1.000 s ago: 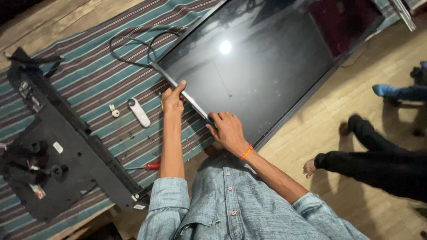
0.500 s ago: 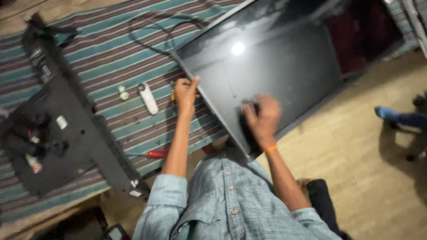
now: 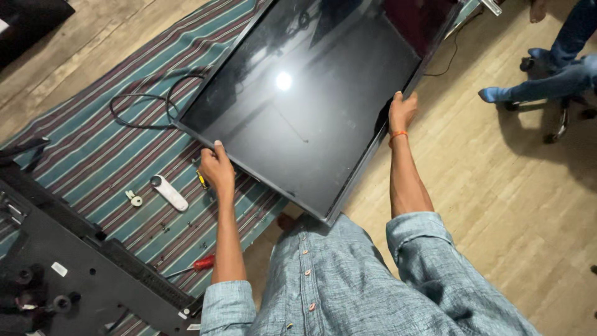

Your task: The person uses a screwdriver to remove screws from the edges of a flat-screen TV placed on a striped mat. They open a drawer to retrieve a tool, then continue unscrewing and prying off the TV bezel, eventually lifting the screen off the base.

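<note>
A large flat black screen panel (image 3: 311,99) with a glossy, reflective face lies tilted over a striped mat. My left hand (image 3: 216,169) grips its near left edge, thumb up against the frame. My right hand (image 3: 402,112), with an orange band at the wrist, grips the panel's right edge over the wooden floor. Both arms in grey-blue sleeves reach out from my body at the bottom.
The striped mat (image 3: 106,155) holds a black cable loop (image 3: 140,102), a small white oblong part (image 3: 169,193), a red-handled screwdriver (image 3: 198,264) and loose screws. A black back cover (image 3: 68,261) lies at lower left. Another person's legs (image 3: 550,71) are at upper right.
My right hand slid from the panel's near corner out to its right edge. The left hand now grips the left edge, and the panel looks raised and turned.
</note>
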